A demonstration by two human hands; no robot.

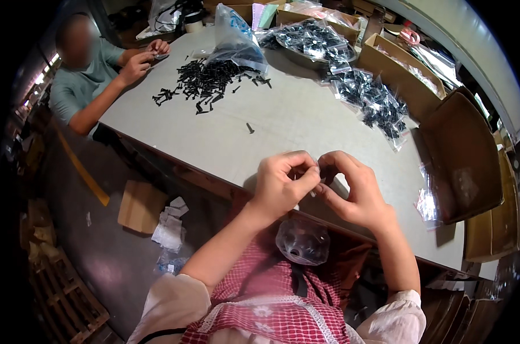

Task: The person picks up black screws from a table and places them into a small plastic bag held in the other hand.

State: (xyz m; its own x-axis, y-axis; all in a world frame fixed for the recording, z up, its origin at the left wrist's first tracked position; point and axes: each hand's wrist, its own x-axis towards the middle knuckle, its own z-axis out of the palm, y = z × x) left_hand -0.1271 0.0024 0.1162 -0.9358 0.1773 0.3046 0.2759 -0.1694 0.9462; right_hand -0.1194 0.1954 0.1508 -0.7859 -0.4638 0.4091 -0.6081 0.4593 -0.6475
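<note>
My left hand (284, 182) and my right hand (356, 192) meet over the table's near edge, fingertips close together. Both are closed in a pinch around something small, maybe clear or whitish, which the fingers mostly hide. Ahead of them a single black screw (250, 128) lies on the table (306, 109). Farther off spreads a loose pile of black screws (205, 80), with a large clear plastic bag (234, 37) lying against its back. Small clear bags of black parts (369, 100) are heaped to the right.
A bowl (306, 60) heaped with filled bags stands at the back. Cardboard boxes (403, 66) line the right side, with an open brown box (460, 160) near me. Across the left corner a co-worker (88, 80) handles something small. A carton (141, 206) sits on the floor.
</note>
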